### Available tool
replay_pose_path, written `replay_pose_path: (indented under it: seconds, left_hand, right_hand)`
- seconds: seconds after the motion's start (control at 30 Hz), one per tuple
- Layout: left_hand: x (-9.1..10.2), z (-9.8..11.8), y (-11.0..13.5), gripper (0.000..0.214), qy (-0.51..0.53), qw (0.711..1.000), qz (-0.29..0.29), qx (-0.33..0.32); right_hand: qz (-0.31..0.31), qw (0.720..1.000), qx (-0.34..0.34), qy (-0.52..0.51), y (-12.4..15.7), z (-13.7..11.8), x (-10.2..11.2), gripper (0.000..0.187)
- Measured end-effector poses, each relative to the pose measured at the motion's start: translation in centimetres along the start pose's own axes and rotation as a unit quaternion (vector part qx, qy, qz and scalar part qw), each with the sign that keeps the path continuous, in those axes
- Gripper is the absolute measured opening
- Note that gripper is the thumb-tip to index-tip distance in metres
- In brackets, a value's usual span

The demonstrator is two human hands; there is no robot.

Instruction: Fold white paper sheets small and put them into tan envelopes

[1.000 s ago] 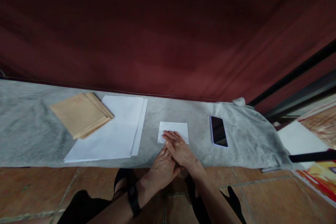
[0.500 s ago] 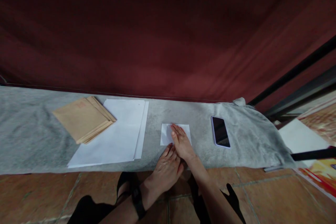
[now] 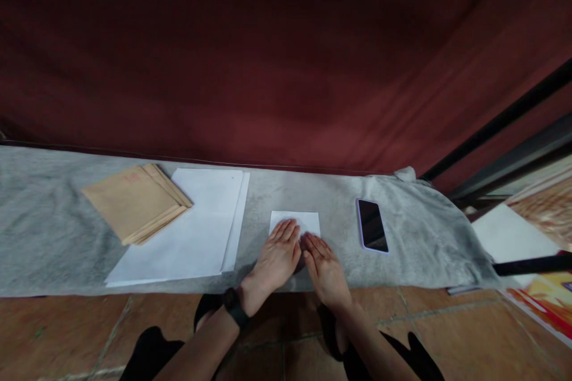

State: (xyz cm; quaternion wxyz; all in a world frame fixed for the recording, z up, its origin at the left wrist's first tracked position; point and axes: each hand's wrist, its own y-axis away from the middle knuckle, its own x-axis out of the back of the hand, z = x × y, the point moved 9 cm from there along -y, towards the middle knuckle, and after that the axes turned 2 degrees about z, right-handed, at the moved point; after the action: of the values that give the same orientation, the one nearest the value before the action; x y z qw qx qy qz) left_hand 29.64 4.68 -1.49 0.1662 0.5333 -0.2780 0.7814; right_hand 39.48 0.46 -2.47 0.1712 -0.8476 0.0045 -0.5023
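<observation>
A small folded white paper (image 3: 304,220) lies on a grey cloth (image 3: 53,232) that covers a low bench. My left hand (image 3: 276,257) lies flat on the paper's left part, fingers stretched out together. Beside it my right hand (image 3: 325,268) rests flat on the paper's near right part, fingers extended. Both hands cover the near half of the paper. Neither hand holds anything.
To the left lie a stack of white sheets (image 3: 192,232) and, overlapping it, several brown envelopes (image 3: 131,202). A dark phone (image 3: 371,225) lies right of the paper. A dark red curtain (image 3: 268,59) hangs behind; tiled floor (image 3: 67,327) is below.
My left hand slid forward from the bench edge onto the paper. My right hand drew back from the paper's far part to its near right side, so the hands now lie side by side.
</observation>
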Motion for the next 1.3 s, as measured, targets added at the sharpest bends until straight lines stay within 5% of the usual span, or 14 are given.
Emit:
replay_pose_path:
  seconds: [0.37,0.87,1.3]
  left_hand:
    - [-2.0,3.1,-2.0,0.046,0.086,0.989,-0.072,-0.097]
    - [-4.1,0.9,-4.4,0.051,0.013,0.999,-0.02,-0.045]
    - [-2.6,-3.4,-1.4,0.057,-0.075,0.994,0.037,0.064]
  right_hand:
    - [-0.001,0.997,0.053,0.047,2.6,-0.2,-1.5,0.049]
    - [-0.034,0.998,0.044,0.036,2.3,-0.2,-1.0,0.044]
    - [-0.005,1.0,-0.009,0.0,0.6,0.7,1.0,0.039]
